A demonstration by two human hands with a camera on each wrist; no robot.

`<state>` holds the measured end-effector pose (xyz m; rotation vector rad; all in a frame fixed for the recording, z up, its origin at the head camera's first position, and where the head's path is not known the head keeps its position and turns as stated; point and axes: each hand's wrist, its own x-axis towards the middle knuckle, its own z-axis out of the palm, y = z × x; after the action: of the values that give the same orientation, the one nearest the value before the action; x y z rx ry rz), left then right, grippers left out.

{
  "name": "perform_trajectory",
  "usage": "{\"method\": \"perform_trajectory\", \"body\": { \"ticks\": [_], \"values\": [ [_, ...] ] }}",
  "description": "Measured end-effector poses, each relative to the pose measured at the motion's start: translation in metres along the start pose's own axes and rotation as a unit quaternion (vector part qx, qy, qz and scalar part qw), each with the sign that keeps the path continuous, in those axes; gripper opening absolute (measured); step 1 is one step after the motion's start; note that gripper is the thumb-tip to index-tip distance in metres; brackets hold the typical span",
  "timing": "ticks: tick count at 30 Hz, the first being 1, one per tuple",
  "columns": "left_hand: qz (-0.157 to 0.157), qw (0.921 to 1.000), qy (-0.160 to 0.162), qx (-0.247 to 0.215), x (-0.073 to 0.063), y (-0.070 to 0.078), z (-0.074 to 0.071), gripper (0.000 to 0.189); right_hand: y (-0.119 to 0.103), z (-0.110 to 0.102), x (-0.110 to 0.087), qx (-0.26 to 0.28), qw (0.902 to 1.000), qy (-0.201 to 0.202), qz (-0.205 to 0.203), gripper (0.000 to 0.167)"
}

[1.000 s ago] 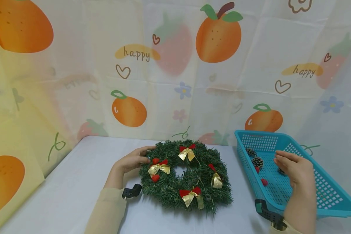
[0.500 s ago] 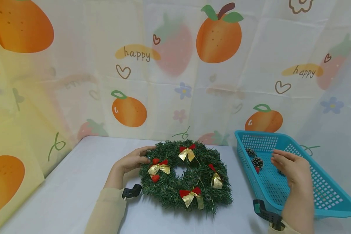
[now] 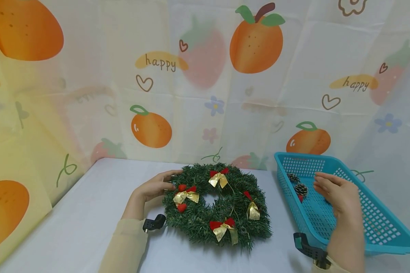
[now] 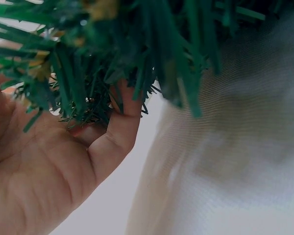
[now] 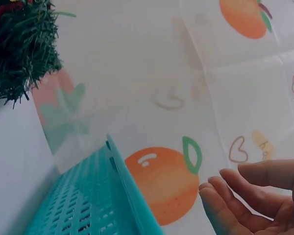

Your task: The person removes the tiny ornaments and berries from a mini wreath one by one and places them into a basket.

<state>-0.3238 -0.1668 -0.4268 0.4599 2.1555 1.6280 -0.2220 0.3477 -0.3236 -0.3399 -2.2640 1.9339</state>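
Observation:
A green Christmas wreath [image 3: 188, 227] lies on the white table, decorated with several gold-and-red bows [image 3: 186, 196]. Two small red ornaments [image 3: 182, 207] sit by its left bow. My left hand [image 3: 155, 187] grips the wreath's left edge; the left wrist view shows its fingers [image 4: 122, 129] curled in among the needles. Over the blue basket [image 3: 389, 227] hovers my right hand [image 3: 341, 193], fingers loosely bent and thumb apart, with nothing seen between them. Below it in the basket are pine cones [image 3: 301, 189] and a bit of red [image 3: 300, 198], partly hidden.
Behind the table hangs a fruit-printed cloth [image 3: 205, 125], with a yellow one [image 3: 20, 159] at the left. The basket's raised rim [image 3: 290, 212] stands between the wreath and my right hand. White tabletop [image 3: 89, 212] extends left of the wreath.
My right hand has drifted slightly left over the basket. A red ball seen near the basket's left wall one second ago is no longer visible there. Left hand and wreath stay put.

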Motion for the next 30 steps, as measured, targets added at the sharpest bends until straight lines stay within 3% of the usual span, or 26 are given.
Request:
{"method": "perform_trajectory", "body": {
  "ticks": [4, 6, 18, 30],
  "values": [
    [-0.001, 1.0000, 0.001, 0.000, 0.000, 0.000, 0.000, 0.071, -0.004, 0.008, 0.001, -0.036, 0.9993, -0.002, -0.010, 0.055],
    [0.000, 1.0000, 0.002, -0.001, 0.000, 0.000, 0.000, 0.071, -0.005, 0.011, 0.001, -0.046, 0.9988, -0.004, -0.013, 0.061],
    [0.008, 0.9999, -0.005, -0.002, 0.001, 0.000, 0.000, 0.070, -0.008, 0.024, -0.001, -0.054, 0.9983, -0.014, -0.018, 0.059],
    [0.008, 0.9999, -0.001, -0.008, 0.002, 0.000, 0.000, 0.070, -0.014, 0.041, -0.006, -0.065, 0.9954, -0.037, -0.060, 0.057]
  ]
}}
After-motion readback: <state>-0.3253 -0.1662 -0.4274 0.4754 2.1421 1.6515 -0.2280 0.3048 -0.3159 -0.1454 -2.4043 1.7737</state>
